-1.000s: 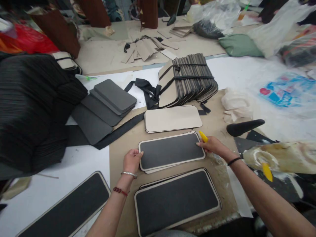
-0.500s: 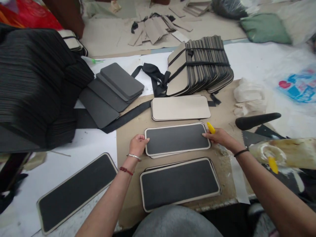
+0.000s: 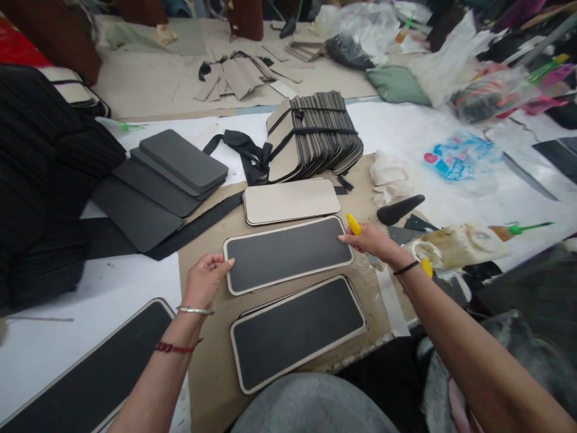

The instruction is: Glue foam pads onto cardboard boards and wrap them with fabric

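Note:
A black rounded panel with a pale border [image 3: 288, 255] spans the space between my hands. My left hand [image 3: 206, 278] pinches its left end, thumb on top. At the opposite end, my right hand [image 3: 367, 237] grips the panel's edge and also keeps a small yellow-ended tool [image 3: 353, 224] between its fingers; the rest of that tool is hidden. Closer to me lies a short stack of similar bordered panels [image 3: 300, 337]. Just beyond the held panel is a small stack of cream panels [image 3: 291, 201].
A strapped bundle of panels [image 3: 315, 135] stands behind. Plain dark panels [image 3: 180, 159] fan out at the left beside a tall black stack [image 3: 36, 180]. Another bordered panel [image 3: 99, 367] lies front left. To the right are a black-handled object [image 3: 400, 209] and a glue-smeared container [image 3: 464, 243].
The camera view has turned right, so the scene sits further left. The held panel looks larger, and the pale edge seen below it before no longer shows. Both hands keep their hold.

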Demonstrator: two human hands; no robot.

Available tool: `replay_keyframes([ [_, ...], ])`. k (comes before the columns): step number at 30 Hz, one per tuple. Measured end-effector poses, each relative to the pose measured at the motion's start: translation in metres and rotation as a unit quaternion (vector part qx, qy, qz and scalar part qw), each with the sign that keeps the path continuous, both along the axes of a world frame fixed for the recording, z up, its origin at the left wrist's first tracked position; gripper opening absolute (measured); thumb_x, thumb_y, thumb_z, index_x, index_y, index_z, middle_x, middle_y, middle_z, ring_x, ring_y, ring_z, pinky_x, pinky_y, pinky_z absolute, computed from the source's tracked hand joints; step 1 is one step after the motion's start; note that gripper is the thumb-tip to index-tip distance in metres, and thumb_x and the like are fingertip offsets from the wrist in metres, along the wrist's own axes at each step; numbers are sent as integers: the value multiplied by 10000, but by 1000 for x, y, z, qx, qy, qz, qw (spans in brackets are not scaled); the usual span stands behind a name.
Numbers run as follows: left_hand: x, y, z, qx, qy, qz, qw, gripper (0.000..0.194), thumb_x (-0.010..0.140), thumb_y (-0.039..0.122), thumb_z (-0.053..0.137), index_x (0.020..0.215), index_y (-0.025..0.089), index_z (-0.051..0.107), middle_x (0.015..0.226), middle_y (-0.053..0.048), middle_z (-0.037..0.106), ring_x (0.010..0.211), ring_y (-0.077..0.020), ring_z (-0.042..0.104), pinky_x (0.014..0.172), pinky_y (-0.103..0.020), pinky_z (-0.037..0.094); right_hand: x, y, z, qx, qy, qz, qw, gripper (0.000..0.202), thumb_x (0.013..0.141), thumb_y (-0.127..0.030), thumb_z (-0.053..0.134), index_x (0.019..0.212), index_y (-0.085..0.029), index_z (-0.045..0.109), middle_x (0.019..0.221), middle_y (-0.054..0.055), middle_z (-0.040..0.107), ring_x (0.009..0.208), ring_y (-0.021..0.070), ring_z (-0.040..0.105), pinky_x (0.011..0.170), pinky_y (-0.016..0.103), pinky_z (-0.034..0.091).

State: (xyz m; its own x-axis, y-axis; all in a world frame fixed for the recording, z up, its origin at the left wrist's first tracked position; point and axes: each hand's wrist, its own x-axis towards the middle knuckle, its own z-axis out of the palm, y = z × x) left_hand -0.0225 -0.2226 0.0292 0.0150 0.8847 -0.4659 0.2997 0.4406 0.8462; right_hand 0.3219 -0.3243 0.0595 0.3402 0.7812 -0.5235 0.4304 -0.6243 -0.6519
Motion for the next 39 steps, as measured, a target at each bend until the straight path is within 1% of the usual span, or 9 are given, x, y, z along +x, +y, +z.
replay_keyframes([
  [5, -17, -27, 20, -2, 3, -2, 1000, 422, 394, 439, 750, 636, 177, 524, 507, 59, 512, 459, -74, 428, 448, -198, 319, -15, -30, 14, -9, -4, 19, 1000, 301, 679, -436, 585, 570, -200, 434, 441, -62, 408, 426, 79, 365, 444, 220, 290],
  [9, -28, -55, 27, -21, -3, -9, 1000, 454, 368, 465, 766, 628, 175, 533, 512, 58, 514, 468, -76, 428, 448, -196, 317, -26, -59, 15, -6, -10, 19, 1000, 281, 681, -431, 567, 578, -198, 449, 458, -61, 410, 439, 83, 368, 448, 217, 287],
  [14, -36, -84, 25, -24, 6, -15, 1000, 501, 348, 516, 773, 625, 168, 541, 518, 47, 521, 464, -81, 425, 436, -201, 310, -35, -91, 11, -3, -51, 27, 998, 260, 677, -396, 569, 557, -192, 462, 480, -47, 437, 469, 89, 375, 462, 213, 303],
  [20, -39, -113, 23, -28, 4, -11, 1000, 525, 330, 563, 763, 581, 172, 519, 482, 51, 498, 444, -75, 407, 438, -204, 310, -37, -122, -9, -3, -14, 23, 1000, 297, 673, -467, 545, 576, -212, 428, 469, -48, 405, 456, 105, 383, 450, 224, 311],
  [25, -44, -136, 15, -44, 3, -15, 999, 480, 387, 546, 749, 578, 177, 510, 481, 57, 486, 449, -76, 405, 455, -208, 314, -39, -133, -5, -8, 12, 44, 999, 311, 662, -477, 552, 557, -212, 426, 478, -41, 402, 451, 106, 370, 457, 235, 312],
  [29, -46, -145, 6, -46, 4, -8, 999, 453, 417, 522, 739, 587, 182, 492, 500, 52, 501, 487, -88, 442, 503, -215, 346, -41, -133, -3, -25, 17, 51, 998, 293, 686, -452, 537, 565, -212, 422, 476, -45, 404, 438, 103, 371, 459, 233, 313],
  [33, -48, -150, 1, -44, 24, -31, 998, 447, 445, 558, 704, 586, 192, 490, 499, 37, 523, 509, -123, 493, 533, -245, 389, -38, -133, -16, -55, -36, 85, 994, 243, 720, -403, 536, 595, -211, 456, 516, -17, 481, 491, 136, 469, 503, 243, 355],
  [36, -54, -149, -1, -12, 107, -52, 993, 445, 479, 589, 659, 642, 194, 534, 535, 7, 563, 538, -173, 544, 565, -300, 440, -31, -134, -21, -30, -159, 110, 981, 186, 745, -374, 539, 678, -201, 536, 636, 49, 586, 646, 204, 571, 599, 279, 399],
  [39, -62, -135, -4, 84, 205, -80, 972, 417, 595, 562, 600, 777, 188, 572, 665, -37, 618, 603, -210, 582, 622, -355, 479, -23, -129, -7, 11, -230, 77, 970, 244, 803, -403, 460, 760, -191, 574, 661, 83, 618, 663, 232, 591, 639, 321, 421],
])
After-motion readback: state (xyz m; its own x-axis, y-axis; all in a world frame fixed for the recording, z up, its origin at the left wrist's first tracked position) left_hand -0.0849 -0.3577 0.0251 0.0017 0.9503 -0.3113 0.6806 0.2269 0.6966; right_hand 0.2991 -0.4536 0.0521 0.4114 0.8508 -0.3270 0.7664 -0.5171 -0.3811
